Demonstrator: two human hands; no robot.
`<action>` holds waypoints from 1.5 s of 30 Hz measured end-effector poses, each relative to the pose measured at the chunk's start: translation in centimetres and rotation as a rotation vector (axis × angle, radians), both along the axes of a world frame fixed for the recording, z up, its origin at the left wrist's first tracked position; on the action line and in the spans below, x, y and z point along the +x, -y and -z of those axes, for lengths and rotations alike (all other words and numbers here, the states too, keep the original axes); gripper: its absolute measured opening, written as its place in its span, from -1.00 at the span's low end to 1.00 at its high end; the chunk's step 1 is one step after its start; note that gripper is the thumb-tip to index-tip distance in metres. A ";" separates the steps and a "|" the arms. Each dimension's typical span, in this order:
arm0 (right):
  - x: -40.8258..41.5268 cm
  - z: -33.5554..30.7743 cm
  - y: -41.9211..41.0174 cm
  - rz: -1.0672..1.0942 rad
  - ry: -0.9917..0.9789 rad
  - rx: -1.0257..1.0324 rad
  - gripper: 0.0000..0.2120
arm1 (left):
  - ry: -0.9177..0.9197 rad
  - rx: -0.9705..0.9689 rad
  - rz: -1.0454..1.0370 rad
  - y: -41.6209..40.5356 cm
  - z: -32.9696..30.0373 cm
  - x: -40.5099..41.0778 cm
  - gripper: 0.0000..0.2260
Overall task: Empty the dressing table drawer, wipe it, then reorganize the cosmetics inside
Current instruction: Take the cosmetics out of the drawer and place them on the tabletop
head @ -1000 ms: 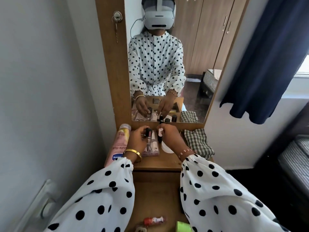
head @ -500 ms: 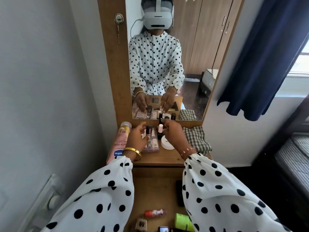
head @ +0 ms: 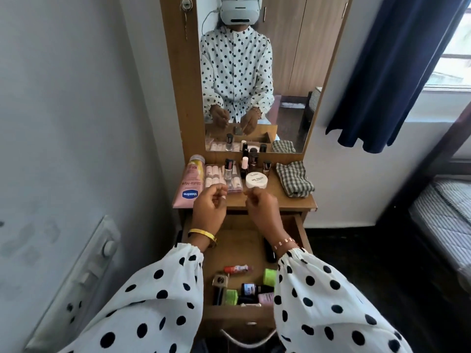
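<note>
Two hands hovered over the front edge of the wooden surface (head: 280,197), above the pulled-out drawer (head: 237,248). The left hand (head: 209,210) had its fingers loosely curled, and the right hand (head: 262,210) likewise; each grip looked released, with nothing plainly held, though a pale speck at the fingertips of both was too small to identify.

On the surface lay one pink lotion tube (head: 190,186), smooth plastic, its long axis running front to back with the cap toward the mirror (head: 254,72). Just beside it lay one flat clear box of pale press-on nails (head: 219,178), with one glass bottle (head: 228,170) standing upright on it. One round white jar (head: 256,180), low and wide, sat to the right of the box, lid up. Behind the jar stood a cluster of about four small upright bottles (head: 253,161), dark-capped except one with a white cap; the exact count was hard to tell. One folded checked cloth (head: 293,179), soft and rumpled, lay at the right end.

Inside the drawer, toward its front, lay one red tube (head: 235,269) with its long axis left to right, two bright green items (head: 269,276), one long black item (head: 270,250) along the right wall pointing front to back, and several small dark containers crowded together.
</note>
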State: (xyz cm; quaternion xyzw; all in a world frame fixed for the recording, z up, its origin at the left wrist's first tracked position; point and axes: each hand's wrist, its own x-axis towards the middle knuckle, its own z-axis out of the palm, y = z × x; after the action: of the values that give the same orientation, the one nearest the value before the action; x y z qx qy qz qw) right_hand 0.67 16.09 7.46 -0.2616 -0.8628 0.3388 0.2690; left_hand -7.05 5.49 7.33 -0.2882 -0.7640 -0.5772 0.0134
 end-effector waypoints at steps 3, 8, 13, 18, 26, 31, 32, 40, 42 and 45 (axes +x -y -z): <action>1.4 2.2 1.7 -0.028 0.119 -0.078 -0.83 | 0.081 -0.031 -0.015 1.6 1.8 1.6 -0.85; 2.8 6.1 3.7 -0.128 0.369 -0.054 -0.84 | 0.184 -0.152 -0.007 3.7 4.9 3.4 -0.85; 3.9 8.2 4.0 -0.222 0.612 0.023 -0.72 | 0.316 -0.331 0.056 4.8 7.8 4.0 -0.83; 3.9 8.7 4.1 -0.296 0.752 0.121 -0.75 | 0.328 -0.570 0.152 5.2 8.9 4.1 -0.74; 4.0 9.3 3.7 -0.249 0.769 0.128 -0.76 | 0.306 -0.906 0.234 5.3 10.3 3.9 -0.66; 4.1 9.0 3.5 -0.206 0.692 0.046 -0.76 | 0.255 -1.002 0.206 5.2 10.5 3.7 -0.67; 4.2 9.0 3.5 -0.199 0.681 0.027 -0.76 | 0.250 -1.015 0.205 5.1 10.5 3.8 -0.66; 4.3 9.1 3.6 -0.146 0.593 -0.073 -0.72 | 0.212 -1.064 0.181 4.7 10.5 4.3 -0.67; 4.4 9.2 3.6 -0.128 0.569 -0.084 -0.71 | 0.214 -1.055 0.163 4.6 10.4 4.3 -0.69; 4.4 9.4 3.6 -0.099 0.525 -0.118 -0.73 | 0.199 -1.037 0.130 4.6 10.0 4.2 -0.67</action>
State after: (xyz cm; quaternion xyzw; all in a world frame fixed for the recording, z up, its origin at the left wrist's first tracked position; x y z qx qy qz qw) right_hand 5.09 12.48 -1.92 -0.3132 -0.8936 0.3216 0.0036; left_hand -2.81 0.90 -2.68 -0.2476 -0.9271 -0.1481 -0.2394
